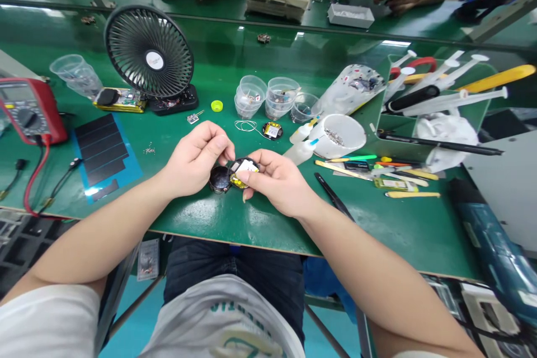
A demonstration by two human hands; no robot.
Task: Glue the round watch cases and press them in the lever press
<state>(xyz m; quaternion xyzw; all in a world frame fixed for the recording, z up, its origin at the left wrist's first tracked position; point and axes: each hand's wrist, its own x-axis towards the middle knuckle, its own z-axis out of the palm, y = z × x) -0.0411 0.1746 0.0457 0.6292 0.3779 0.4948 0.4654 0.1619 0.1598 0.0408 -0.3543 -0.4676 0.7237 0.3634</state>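
The right hand (279,182) was curled, gripping a round black case (244,163) between thumb and fingers, the thumb on its yellow-and-white board (243,173). The left hand (195,159) was closed in a pinch just above a dark round cap (220,179), which touched the case's left edge; any hold on it could not be told. Both lay over the table (201,224), the case nearer the right hand, tweezers (333,196) beyond it
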